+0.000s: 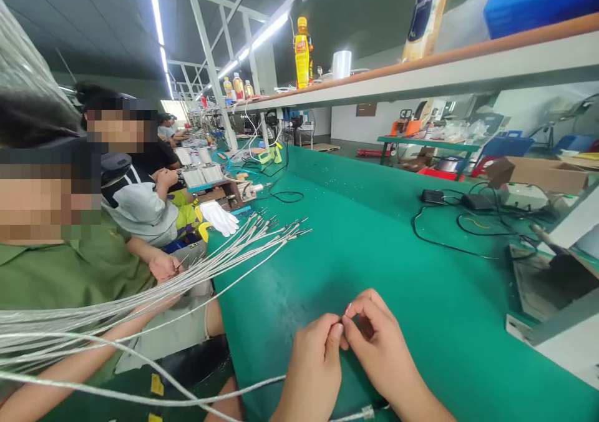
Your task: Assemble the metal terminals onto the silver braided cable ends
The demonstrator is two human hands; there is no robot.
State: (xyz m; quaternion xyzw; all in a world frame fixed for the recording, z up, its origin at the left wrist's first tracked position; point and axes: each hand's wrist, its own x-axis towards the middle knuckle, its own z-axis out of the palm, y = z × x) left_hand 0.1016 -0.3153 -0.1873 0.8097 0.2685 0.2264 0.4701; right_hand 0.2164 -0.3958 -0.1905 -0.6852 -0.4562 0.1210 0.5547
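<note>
Left hand (pixel 312 361) and right hand (pixel 380 346) – both pinching a small reddish piece (pixel 347 309)

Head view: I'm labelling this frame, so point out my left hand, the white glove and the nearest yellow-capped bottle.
Left hand (pixel 314 354), head view: its back.
White glove (pixel 218 217), head view: its fabric.
Yellow-capped bottle (pixel 302 61), head view: its body.

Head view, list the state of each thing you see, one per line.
Left hand, fingertips pinched together
Right hand, pinching small red piece
Pale cables, bunched, ends fanned over green table
White glove, lying at table edge
Yellow bottle, upright, capped
Ceiling light, lit
Black cord, loosely curved on table
</note>
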